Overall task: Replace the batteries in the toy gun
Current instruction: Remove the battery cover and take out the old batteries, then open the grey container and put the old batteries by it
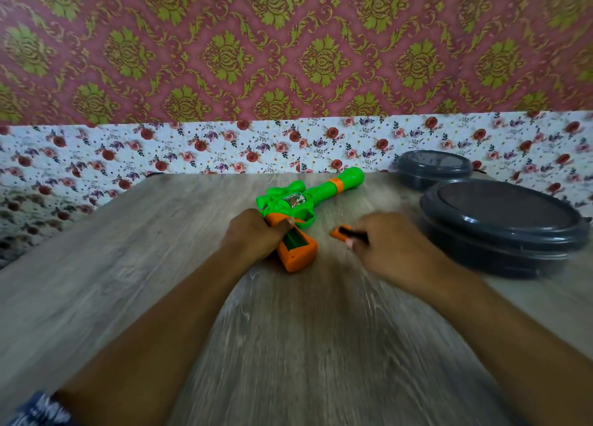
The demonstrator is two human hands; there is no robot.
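You have one wide-angle view, taken from your head and looking forward and down over a wooden table (128, 265) toward a patterned wall (288, 40). Your forearms reach in from the bottom edge, near the lens. Straight lines bow toward the frame's borders.

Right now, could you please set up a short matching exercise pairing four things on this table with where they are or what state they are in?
Things:
1. toy gun
2. orange cover
3. large grey container
4. small grey container

Places or states:
A. at the table's far right edge, by the wall
B. lying flat, grip compartment open, held by the left hand
C. lid on, right of the right hand
D. loose on the table at the right hand's fingertips

Pairs: 1-B, 2-D, 3-C, 4-A
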